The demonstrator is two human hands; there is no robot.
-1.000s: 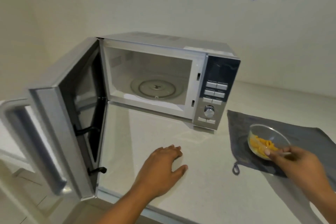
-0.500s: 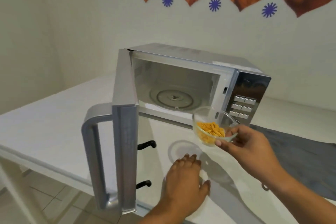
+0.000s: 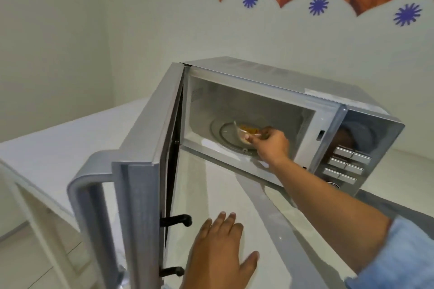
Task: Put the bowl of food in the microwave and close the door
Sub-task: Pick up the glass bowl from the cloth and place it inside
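Note:
A silver microwave [image 3: 270,82] stands on the white counter with its door [image 3: 143,171] swung wide open toward me. Inside, a clear glass bowl [image 3: 242,132] of yellow-orange food sits over the round glass turntable [image 3: 223,135]. My right hand [image 3: 270,145] reaches into the cavity and grips the bowl's near rim. Whether the bowl rests on the turntable or hovers just above it I cannot tell. My left hand [image 3: 220,248] lies flat on the counter in front of the microwave, fingers spread, holding nothing.
The white counter [image 3: 58,138] runs left and back to the wall. The door's handle [image 3: 87,195] juts out past the counter's front edge. The control panel [image 3: 345,164] with buttons is on the microwave's right. Two black latch hooks [image 3: 176,220] stick out of the door's edge.
My right hand has carried the bowl from in front of the microwave into the cavity, over the turntable. My left hand stays flat on the counter. The camera has moved closer.

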